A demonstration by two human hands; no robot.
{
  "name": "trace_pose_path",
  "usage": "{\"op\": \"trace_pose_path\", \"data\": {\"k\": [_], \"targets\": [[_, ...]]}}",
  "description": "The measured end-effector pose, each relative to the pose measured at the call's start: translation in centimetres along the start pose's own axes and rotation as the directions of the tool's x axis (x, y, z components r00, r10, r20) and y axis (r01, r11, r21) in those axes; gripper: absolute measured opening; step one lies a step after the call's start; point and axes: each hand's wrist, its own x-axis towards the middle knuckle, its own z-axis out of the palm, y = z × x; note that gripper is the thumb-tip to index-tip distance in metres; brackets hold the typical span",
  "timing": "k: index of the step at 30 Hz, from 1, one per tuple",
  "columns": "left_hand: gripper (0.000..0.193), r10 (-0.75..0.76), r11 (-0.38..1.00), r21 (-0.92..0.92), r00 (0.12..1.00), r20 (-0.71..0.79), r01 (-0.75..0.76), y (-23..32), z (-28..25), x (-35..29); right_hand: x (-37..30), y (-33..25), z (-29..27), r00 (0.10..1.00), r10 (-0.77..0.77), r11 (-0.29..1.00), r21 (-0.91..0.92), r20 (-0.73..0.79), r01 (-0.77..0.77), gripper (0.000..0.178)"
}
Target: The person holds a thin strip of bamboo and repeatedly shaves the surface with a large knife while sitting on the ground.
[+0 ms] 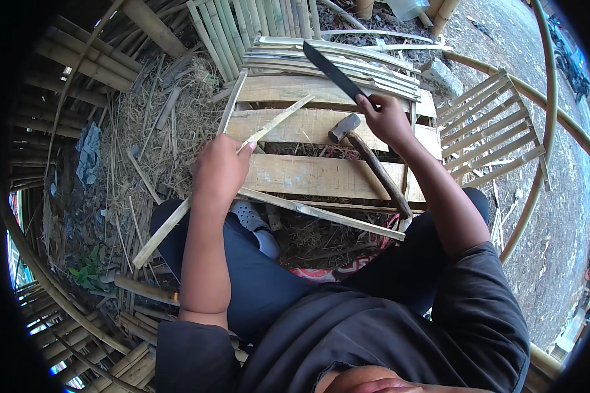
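Note:
My left hand point(221, 167) is closed around a split bamboo strip point(278, 122). One end of the strip points over the wooden slat table point(308, 167), the other down past my left knee. In my right hand point(387, 118) is a machete point(331, 71), its dark blade raised and angled to the far left, apart from the strip. A hammer point(380, 167) with a wooden handle lies across the slats below my right hand. Another bamboo strip point(328, 215) crosses the table's near edge.
Several bamboo strips point(334, 64) are stacked at the table's far end. A bamboo slat panel point(491, 128) stands to the right, near a curved bamboo pole point(549, 85). Dry shavings point(157, 124) cover the ground on the left. Bamboo fencing point(252, 26) rises behind.

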Motion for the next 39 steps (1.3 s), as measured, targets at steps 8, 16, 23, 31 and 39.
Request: {"op": "trace_pose_path", "data": {"k": [8, 16, 23, 31, 39], "targets": [[0.029, 0.069, 0.995, -0.072, 0.998, -0.003, -0.069, 0.4, 0.2, 0.1, 2.3, 1.1, 2.0, 0.975, 0.109, 0.989, -0.124, 0.192, -0.086, 0.036], [0.033, 0.122, 0.99, -0.076, 0.991, 0.06, -0.118, -0.7, 2.6, 2.5, 4.1, 4.2, 3.1, 0.986, 0.024, 0.995, -0.103, 0.166, -0.007, 0.036], [0.031, 0.105, 0.978, -0.194, 0.986, 0.129, -0.078, 1.1, 1.5, 2.0, 4.2, 3.0, 2.0, 0.986, 0.003, 0.99, -0.137, 0.167, 0.02, 0.031], [0.032, 0.147, 0.953, -0.266, 0.989, -0.026, -0.148, 1.5, 2.0, 0.3, 3.6, 0.7, -1.0, 0.997, 0.075, 0.963, -0.26, 0.025, -0.065, 0.043], [0.039, 0.189, 0.943, -0.237, 0.963, -0.191, -0.232, 2.7, 3.6, 0.0, 2.4, 1.3, -1.8, 0.986, -0.009, 0.995, -0.102, -0.164, -0.008, 0.044]]}}
